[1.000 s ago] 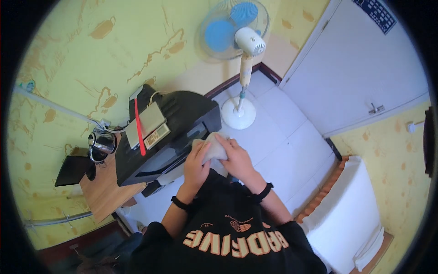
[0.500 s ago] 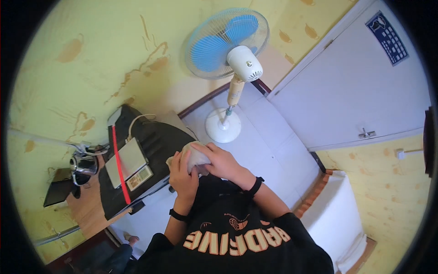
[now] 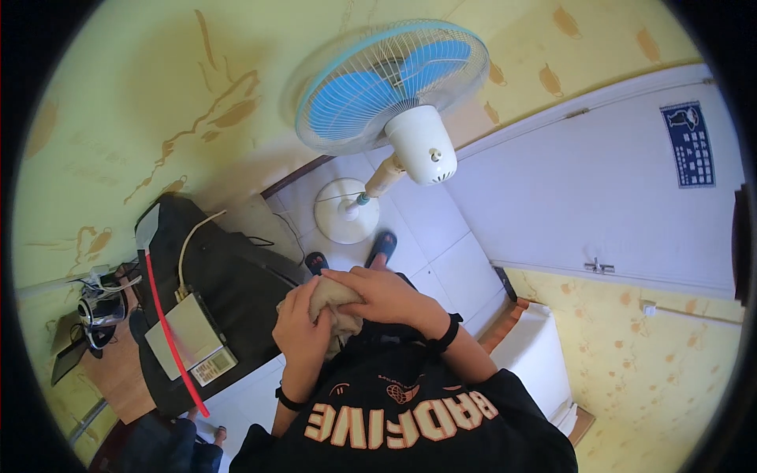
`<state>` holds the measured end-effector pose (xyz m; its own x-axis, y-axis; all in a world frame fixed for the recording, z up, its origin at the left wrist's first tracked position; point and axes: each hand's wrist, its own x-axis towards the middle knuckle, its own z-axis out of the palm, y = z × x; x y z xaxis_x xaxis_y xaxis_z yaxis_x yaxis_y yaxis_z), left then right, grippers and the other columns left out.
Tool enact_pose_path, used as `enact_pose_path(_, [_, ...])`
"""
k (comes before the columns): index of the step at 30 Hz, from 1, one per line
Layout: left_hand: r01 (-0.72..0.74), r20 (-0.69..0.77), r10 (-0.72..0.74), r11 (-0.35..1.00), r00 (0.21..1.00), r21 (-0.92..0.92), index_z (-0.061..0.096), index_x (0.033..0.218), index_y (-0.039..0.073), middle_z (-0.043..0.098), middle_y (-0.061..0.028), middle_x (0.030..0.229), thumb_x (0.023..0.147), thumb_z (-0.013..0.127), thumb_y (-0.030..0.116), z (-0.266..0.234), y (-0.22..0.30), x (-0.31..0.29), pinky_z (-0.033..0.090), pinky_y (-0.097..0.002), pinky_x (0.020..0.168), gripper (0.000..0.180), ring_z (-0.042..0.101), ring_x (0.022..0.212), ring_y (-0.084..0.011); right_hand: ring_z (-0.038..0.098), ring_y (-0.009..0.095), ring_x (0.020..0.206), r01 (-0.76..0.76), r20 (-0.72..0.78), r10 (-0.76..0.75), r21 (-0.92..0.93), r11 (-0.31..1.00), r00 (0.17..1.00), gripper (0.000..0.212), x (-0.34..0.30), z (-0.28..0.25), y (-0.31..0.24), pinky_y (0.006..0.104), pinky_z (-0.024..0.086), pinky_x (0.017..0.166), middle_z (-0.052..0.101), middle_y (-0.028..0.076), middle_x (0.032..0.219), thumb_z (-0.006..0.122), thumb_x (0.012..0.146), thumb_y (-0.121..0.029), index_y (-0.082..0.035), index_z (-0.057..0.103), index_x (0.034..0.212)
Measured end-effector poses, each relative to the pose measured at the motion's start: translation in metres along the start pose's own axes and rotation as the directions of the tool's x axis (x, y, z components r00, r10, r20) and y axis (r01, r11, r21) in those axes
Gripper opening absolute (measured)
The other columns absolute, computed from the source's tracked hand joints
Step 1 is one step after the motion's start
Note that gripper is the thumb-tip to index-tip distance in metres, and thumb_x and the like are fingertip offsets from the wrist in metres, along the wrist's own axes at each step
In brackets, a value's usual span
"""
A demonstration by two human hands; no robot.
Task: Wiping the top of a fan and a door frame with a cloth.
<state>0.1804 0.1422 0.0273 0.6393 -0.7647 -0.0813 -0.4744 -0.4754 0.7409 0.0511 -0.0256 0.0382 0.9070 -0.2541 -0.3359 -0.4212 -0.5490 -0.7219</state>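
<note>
Both hands are together in front of my black shirt, closed round a crumpled greyish-beige cloth (image 3: 337,298). My left hand (image 3: 301,327) grips its left side, with the thumb pressed against the bundle. Over the top and right side, my right hand (image 3: 386,296) wraps the cloth with curled fingers. A loose part of it hangs below between the hands. Nearest to them on the left is a black-covered surface (image 3: 217,272), which the cloth does not appear to touch.
A standing fan (image 3: 422,146) with blue blades rises ahead, its round white base (image 3: 335,213) on the tiled floor. At left lie a flat white device (image 3: 189,335) and a red strip (image 3: 169,331). A white door (image 3: 599,173) is at right. Another person's legs (image 3: 169,445) show lower left.
The view has tilted and shifted, so the fan looks larger and my feet now show beyond the cloth. Both hands still hold the cloth, which looks more gathered.
</note>
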Motion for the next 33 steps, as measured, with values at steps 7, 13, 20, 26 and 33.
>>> enact_pose_path(7, [0.140, -0.077, -0.154, 0.978, 0.985, -0.157, 0.069, 0.133, 0.011, 0.071, -0.0137, 0.127, 0.076, 0.075, 0.000, 0.019, 0.033, 0.023, 0.056, -0.0396, 0.099, 0.058, 0.070, 0.116, -0.0320, 0.070, 0.035, 0.098, 0.149, -0.042, -0.152, -0.077, 0.986, 0.987, 0.080, 0.018, -0.051, 0.021, 0.0456, 0.058, 0.079, 0.062, 0.013, 0.111, 0.077, 0.086, -0.024, -0.029, 0.046, 0.159])
enact_pose_path(13, [-0.120, -0.415, -0.015, 0.947, 0.910, -0.297, 0.073, 0.126, 0.001, 0.071, -0.0206, 0.130, 0.073, 0.076, -0.011, 0.046, 0.109, 0.076, 0.051, -0.0415, 0.108, 0.054, 0.068, 0.124, -0.0332, 0.069, 0.036, 0.105, 0.377, -0.252, -0.409, -0.167, 0.911, 0.877, 0.090, 0.017, -0.159, 0.040, 0.0431, 0.059, 0.082, 0.062, 0.014, 0.125, 0.080, 0.075, -0.009, -0.037, 0.052, 0.155])
enact_pose_path(20, [-0.444, -0.649, 0.475, 0.867, 0.594, 0.228, 0.073, 0.127, 0.005, 0.068, -0.0179, 0.135, 0.068, 0.078, -0.009, 0.077, 0.254, 0.207, 0.049, -0.0493, 0.112, 0.061, 0.062, 0.131, -0.0410, 0.066, 0.038, 0.113, 0.565, -0.575, -0.649, -0.353, 0.746, 0.498, 0.094, 0.042, -0.299, 0.090, 0.0440, 0.059, 0.087, 0.062, 0.016, 0.128, 0.082, 0.068, -0.002, -0.030, 0.054, 0.153])
enact_pose_path(26, [-0.299, -0.610, 0.503, 0.862, 0.612, 0.410, 0.069, 0.134, 0.012, 0.064, -0.0124, 0.140, 0.066, 0.074, -0.003, 0.150, 0.292, 0.270, 0.044, -0.0529, 0.115, 0.070, 0.054, 0.137, -0.0417, 0.061, 0.042, 0.119, 0.447, -0.670, -0.513, -0.290, 0.846, 0.537, 0.073, 0.069, -0.339, 0.158, 0.0463, 0.053, 0.100, 0.063, 0.018, 0.126, 0.080, 0.066, 0.003, -0.015, 0.059, 0.134])
enact_pose_path(33, [-0.244, -0.645, 0.466, 0.880, 0.606, 0.407, 0.072, 0.130, 0.014, 0.068, -0.0078, 0.134, 0.064, 0.073, 0.000, 0.212, 0.298, 0.278, 0.050, -0.0469, 0.108, 0.068, 0.059, 0.131, -0.0365, 0.061, 0.042, 0.119, 0.506, -0.720, -0.468, -0.187, 0.842, 0.512, 0.068, 0.084, -0.325, 0.226, 0.0475, 0.052, 0.099, 0.063, 0.017, 0.125, 0.079, 0.065, 0.002, -0.012, 0.058, 0.129])
